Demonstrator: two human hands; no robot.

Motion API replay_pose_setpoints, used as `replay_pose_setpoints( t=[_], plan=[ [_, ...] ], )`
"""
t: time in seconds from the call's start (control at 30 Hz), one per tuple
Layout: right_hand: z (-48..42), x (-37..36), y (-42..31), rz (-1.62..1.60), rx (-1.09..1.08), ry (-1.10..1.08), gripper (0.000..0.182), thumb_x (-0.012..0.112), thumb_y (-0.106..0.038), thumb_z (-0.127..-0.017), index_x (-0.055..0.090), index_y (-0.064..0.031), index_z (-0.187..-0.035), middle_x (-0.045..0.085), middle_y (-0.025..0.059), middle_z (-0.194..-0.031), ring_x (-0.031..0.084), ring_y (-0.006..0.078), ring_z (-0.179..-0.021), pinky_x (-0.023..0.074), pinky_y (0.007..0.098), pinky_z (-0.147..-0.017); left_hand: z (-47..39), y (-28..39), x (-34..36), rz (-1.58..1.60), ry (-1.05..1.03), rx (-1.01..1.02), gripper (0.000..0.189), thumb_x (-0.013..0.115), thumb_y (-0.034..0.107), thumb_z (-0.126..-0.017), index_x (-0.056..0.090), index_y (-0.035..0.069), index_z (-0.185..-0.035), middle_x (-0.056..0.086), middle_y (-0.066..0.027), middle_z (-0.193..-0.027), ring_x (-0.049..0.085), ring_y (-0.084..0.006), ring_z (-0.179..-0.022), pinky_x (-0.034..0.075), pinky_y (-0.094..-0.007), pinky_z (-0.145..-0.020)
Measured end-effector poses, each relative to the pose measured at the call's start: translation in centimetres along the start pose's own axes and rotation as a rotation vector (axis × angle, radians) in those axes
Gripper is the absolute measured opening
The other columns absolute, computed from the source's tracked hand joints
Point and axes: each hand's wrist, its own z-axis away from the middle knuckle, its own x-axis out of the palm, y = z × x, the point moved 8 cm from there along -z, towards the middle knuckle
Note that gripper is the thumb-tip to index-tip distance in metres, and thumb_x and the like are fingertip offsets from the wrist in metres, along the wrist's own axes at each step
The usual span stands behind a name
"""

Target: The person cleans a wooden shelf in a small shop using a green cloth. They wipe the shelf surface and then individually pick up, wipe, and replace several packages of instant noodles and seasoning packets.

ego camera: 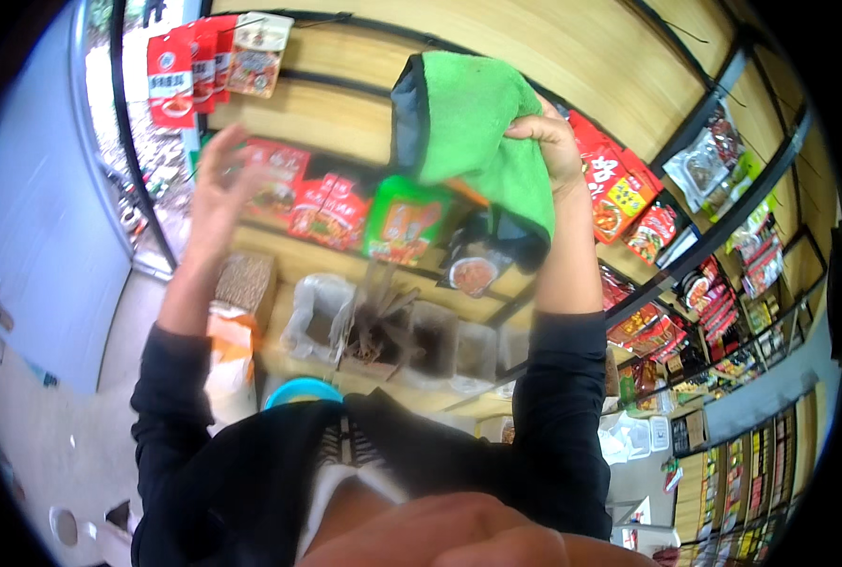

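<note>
My right hand (557,150) grips a green plush cloth (474,113) with a grey underside and dark edging. The cloth hangs folded over the upper shelf, in front of part of it. My left hand (224,181) is raised, blurred, with its fingers apart and nothing visible in it. Close to its fingertips stand red food packets (272,177) on the wooden shelf. Farther right on that shelf are more red packets (330,212), a green-edged food packet (406,220) and a dark packet (473,273), just below the cloth.
Red pouches (171,81) and a white pouch (259,53) stand at upper left. Below are open bins lined with plastic (318,312) and a blue basin (304,391). A black shelf post (683,259) slants at right, past more packets (608,177). At left is a pale door (45,177).
</note>
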Motion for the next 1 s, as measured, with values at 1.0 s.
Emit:
replay_pose_setpoints(
  t=[1.0],
  plan=[
    [18.3, 9.6, 16.6, 0.622, 0.461, 0.012, 0.041, 0.071, -0.025, -0.080, 0.062, 0.0010, -0.111, 0.067, 0.0048, -0.094, 0.058, 0.0096, -0.087, 0.0472, 0.0263, -0.081, 16.9, -1.0, 1.4, -0.060, -0.316, -0.330, 0.026, 0.069, 0.006, -0.080, 0.061, 0.000, -0.104, 0.063, -0.0054, -0.094, 0.058, -0.0124, -0.087, 0.047, -0.0269, -0.078]
  ],
)
